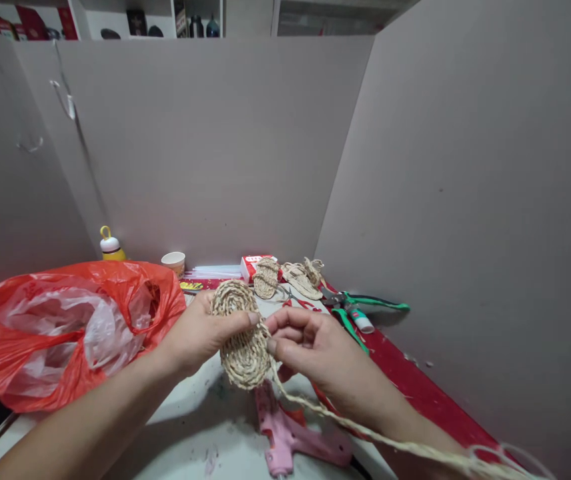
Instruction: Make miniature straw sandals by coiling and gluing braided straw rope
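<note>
Both forearms angle inward; left hand [198, 333] clasps woven sole [243, 360], right hand [310, 343] grip pinches straw cord [365, 431].

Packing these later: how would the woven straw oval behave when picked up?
Probably light: the left hand holds the woven straw oval by thumb and fingertips alone. Likely fairly stiff, as it keeps its shape unsupported. Its loose cord would probably trail and snag.

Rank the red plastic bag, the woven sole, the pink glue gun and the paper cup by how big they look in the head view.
1. red plastic bag, clearly largest.
2-3. pink glue gun and woven sole look alike; the gun lies nearer and partly hidden, so unranked.
4. paper cup, smallest, though farthest back.
</note>
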Motion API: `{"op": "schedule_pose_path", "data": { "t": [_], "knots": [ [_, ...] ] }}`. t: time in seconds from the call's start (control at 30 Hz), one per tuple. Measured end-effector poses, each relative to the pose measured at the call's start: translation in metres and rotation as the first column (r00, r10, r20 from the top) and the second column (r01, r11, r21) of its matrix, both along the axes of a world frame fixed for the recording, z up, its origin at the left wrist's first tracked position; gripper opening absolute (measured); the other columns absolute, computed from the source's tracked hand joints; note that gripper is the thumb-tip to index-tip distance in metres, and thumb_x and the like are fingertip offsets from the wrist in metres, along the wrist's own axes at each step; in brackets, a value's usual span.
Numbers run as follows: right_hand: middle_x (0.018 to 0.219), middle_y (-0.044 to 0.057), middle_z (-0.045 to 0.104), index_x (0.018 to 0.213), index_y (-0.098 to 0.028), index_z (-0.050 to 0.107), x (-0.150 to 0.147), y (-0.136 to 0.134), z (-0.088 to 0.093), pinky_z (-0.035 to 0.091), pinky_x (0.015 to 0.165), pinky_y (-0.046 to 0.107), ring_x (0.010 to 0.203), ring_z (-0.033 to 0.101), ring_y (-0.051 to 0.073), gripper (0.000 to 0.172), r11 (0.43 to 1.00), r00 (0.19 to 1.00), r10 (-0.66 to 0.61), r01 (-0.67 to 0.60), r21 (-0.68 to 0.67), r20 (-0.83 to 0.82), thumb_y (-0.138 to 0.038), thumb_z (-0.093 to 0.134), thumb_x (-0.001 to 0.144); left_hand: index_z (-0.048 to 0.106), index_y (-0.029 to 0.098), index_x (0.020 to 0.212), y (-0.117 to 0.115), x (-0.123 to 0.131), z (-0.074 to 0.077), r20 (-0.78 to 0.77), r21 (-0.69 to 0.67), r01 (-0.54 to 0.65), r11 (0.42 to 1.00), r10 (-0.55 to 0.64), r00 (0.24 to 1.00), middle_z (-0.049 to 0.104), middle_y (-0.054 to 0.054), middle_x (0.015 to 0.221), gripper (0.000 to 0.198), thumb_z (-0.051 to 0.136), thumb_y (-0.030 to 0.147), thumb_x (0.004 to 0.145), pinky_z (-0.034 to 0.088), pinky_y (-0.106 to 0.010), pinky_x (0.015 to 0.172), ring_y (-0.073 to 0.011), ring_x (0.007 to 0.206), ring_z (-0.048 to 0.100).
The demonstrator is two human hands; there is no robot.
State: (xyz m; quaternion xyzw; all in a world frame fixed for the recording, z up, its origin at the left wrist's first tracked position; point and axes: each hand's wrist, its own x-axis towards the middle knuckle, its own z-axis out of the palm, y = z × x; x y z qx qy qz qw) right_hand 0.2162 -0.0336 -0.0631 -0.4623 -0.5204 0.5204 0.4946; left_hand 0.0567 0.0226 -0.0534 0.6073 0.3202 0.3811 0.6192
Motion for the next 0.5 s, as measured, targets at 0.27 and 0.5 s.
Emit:
{"op": "schedule_pose_path", "data": {
  "t": [0.27, 0.5],
  "knots": [
    [0.06, -0.003, 0.064, 0.075, -0.019, 0.066, 0.009, 0.001, 0.005, 0.046, 0.046, 0.021, 0.052, 0.062, 0.011, 0.007, 0.995, 0.995, 0.095, -0.095, 0.015, 0.042, -0.022, 0.069, 0.07, 0.064, 0.013, 0.076, 0.004, -0.001, -0.002, 0.091, -0.181, 0.081, 0.98, -0.065, 0.994, 0.065, -0.003, 0.068, 0.013, 0.071, 0.019, 0.068, 0.049, -0.026, 0.058, -0.0138, 0.059, 0.061],
    [0.069, 0.0, 0.069, 0.082, -0.02, 0.07, 0.019, 0.011, 0.004, 0.05, 0.055, 0.023, 0.059, 0.063, 0.012, 0.008, 0.985, 0.981, 0.1, -0.122, 0.125, 0.163, -0.023, 0.064, 0.077, 0.061, 0.012, 0.069, 0.009, 0.002, -0.001, 0.129, -0.219, 0.022, 0.975, 0.006, 0.992, 0.06, 0.0, 0.061, 0.011, 0.07, 0.017, 0.065, 0.045, -0.022, 0.053, -0.0099, 0.054, 0.056]
  ]
}}
